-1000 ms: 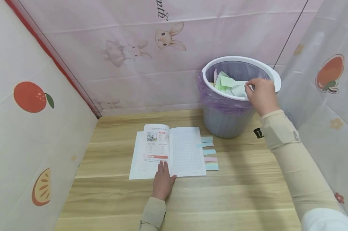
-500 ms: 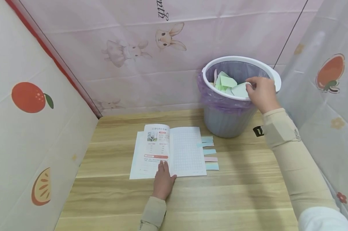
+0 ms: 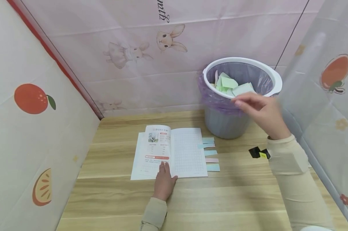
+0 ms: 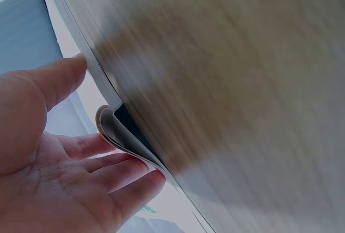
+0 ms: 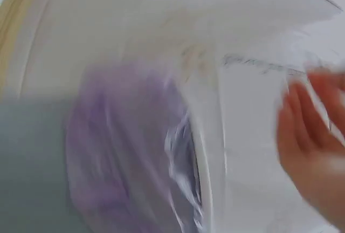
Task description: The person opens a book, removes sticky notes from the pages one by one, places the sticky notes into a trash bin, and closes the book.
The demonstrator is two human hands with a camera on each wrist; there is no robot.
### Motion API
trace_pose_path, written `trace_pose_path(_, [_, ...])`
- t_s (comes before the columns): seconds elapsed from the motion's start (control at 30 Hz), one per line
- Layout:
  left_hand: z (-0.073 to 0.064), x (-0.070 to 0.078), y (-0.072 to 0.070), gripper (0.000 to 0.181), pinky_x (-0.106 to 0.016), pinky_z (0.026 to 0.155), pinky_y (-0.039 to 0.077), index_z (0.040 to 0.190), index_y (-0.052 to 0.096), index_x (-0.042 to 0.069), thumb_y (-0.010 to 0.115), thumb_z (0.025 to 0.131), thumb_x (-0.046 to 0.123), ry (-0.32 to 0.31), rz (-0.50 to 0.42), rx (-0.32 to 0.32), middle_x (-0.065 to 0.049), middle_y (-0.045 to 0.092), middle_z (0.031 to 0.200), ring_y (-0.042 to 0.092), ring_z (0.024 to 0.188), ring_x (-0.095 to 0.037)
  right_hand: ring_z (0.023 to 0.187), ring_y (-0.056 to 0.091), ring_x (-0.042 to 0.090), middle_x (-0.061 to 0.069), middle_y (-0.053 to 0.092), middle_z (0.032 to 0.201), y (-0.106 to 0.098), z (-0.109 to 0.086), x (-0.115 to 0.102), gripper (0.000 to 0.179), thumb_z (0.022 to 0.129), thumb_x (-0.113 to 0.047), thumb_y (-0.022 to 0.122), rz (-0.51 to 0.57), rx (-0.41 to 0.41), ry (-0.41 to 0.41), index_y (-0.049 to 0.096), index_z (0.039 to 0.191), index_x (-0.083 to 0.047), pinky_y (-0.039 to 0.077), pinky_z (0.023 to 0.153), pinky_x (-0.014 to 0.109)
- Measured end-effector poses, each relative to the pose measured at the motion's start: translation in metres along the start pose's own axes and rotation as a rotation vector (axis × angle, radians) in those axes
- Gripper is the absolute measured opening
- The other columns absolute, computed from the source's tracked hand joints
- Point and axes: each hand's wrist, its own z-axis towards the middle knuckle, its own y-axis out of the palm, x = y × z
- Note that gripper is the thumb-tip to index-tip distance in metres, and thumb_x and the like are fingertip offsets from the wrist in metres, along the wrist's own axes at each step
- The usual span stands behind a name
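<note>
An open workbook (image 3: 188, 150) lies on the wooden table, printed text and a panda picture on its left page, a writing grid on its right. My left hand (image 3: 163, 184) rests on its lower edge near the spine, with straight fingers on the left page. In the left wrist view the fingers (image 4: 126, 176) press along the curled page edges, thumb apart. My right hand (image 3: 261, 112) hovers in front of the bin's white rim, fingers loosely bent, with nothing visible in them. Blurred, the same hand shows at the right of the right wrist view.
A grey waste bin (image 3: 226, 123) with a purple liner (image 3: 217, 102) stands at the back right, green and white paper scraps (image 3: 229, 82) inside. Blue and pink sticky tabs (image 3: 211, 160) stick out from the book's right edge. Printed cloth walls (image 3: 128, 89) enclose the table.
My right hand has let go of a pale paper strip in the bin and drawn back over the rim toward me. The left hand keeps its place on the book.
</note>
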Motion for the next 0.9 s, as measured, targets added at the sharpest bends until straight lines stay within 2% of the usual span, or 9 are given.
trace_pose_path(0.07, [0.000,-0.001,0.000,0.072,-0.054,0.105,0.037,0.141,0.036,-0.012,0.069,0.089,0.025,-0.003,0.000,0.004,-0.032,0.030,0.147,0.041,0.128,-0.048,0.098,0.065,0.015,0.011,0.070,0.104,0.008,-0.006,0.005,0.017,0.090,0.003,0.062,0.118,-0.213,0.095,0.070,0.106,0.003,0.052,0.085,0.021])
trace_pose_path(0.1, [0.000,-0.001,0.000,0.072,-0.054,0.105,0.038,0.141,0.036,-0.012,0.069,0.089,0.025,-0.004,0.000,0.007,-0.032,0.031,0.147,0.042,0.128,-0.048,0.098,0.065,0.015,0.009,0.071,0.104,0.014,-0.009,0.011,0.017,0.091,0.000,0.062,0.121,-0.303,0.134,0.070,0.107,0.000,0.052,0.085,0.022])
trace_pose_path(0.13, [0.000,-0.002,0.000,0.072,-0.054,0.105,0.038,0.141,0.036,-0.012,0.069,0.089,0.025,-0.004,0.000,0.009,-0.032,0.031,0.147,0.042,0.128,-0.047,0.096,0.066,0.015,0.008,0.071,0.103,0.021,-0.012,0.020,0.017,0.092,-0.002,0.063,0.094,-0.370,0.149,0.071,0.106,-0.002,0.052,0.085,0.022])
trace_pose_path(0.2, [0.001,-0.002,0.000,0.072,-0.053,0.105,0.038,0.141,0.036,-0.012,0.069,0.089,0.025,0.000,0.009,0.010,-0.032,0.031,0.147,0.042,0.127,-0.047,0.090,0.067,0.017,0.008,0.072,0.099,0.039,-0.019,0.041,0.015,0.091,-0.005,0.064,0.010,-0.436,0.171,0.072,0.103,-0.002,0.054,0.080,0.024])
trace_pose_path(0.33, [0.001,-0.003,0.000,0.072,-0.053,0.105,0.037,0.141,0.035,-0.012,0.068,0.090,0.026,0.007,0.011,-0.001,-0.033,0.030,0.148,0.042,0.128,-0.048,0.078,0.066,0.017,0.007,0.073,0.090,0.077,-0.042,0.091,0.012,0.089,-0.006,0.068,-0.196,-0.448,0.228,0.073,0.097,-0.001,0.055,0.072,0.027])
trace_pose_path(0.43, [0.001,-0.002,0.000,0.072,-0.053,0.106,0.037,0.142,0.035,-0.012,0.068,0.090,0.026,0.001,0.006,-0.010,-0.033,0.029,0.148,0.041,0.128,-0.047,0.079,0.064,0.017,0.007,0.071,0.090,0.100,-0.060,0.125,0.011,0.088,-0.005,0.067,-0.262,-0.463,0.292,0.072,0.097,0.000,0.055,0.073,0.032])
trace_pose_path(0.53, [0.000,-0.002,0.000,0.072,-0.053,0.106,0.036,0.142,0.035,-0.012,0.068,0.089,0.025,-0.001,0.007,-0.003,-0.033,0.029,0.148,0.040,0.129,-0.047,0.084,0.062,0.022,0.008,0.067,0.092,0.117,-0.071,0.148,0.012,0.087,-0.002,0.067,-0.303,-0.480,0.314,0.070,0.098,0.002,0.054,0.077,0.038])
trace_pose_path(0.77, [-0.001,-0.003,0.001,0.071,-0.052,0.107,0.036,0.141,0.035,-0.012,0.068,0.090,0.026,0.010,0.015,0.006,-0.033,0.030,0.148,0.039,0.131,-0.046,0.099,0.059,0.030,0.010,0.063,0.103,0.139,-0.079,0.175,0.019,0.084,-0.003,0.072,-0.476,-0.504,0.283,0.070,0.103,-0.002,0.053,0.085,0.043])
trace_pose_path(0.9, [-0.002,-0.002,0.002,0.071,-0.052,0.106,0.037,0.141,0.035,-0.012,0.068,0.090,0.026,0.021,0.021,0.009,-0.033,0.030,0.147,0.040,0.130,-0.046,0.098,0.059,0.029,0.009,0.062,0.103,0.146,-0.082,0.183,0.019,0.080,-0.006,0.076,-0.540,-0.508,0.256,0.071,0.099,-0.005,0.053,0.084,0.042])
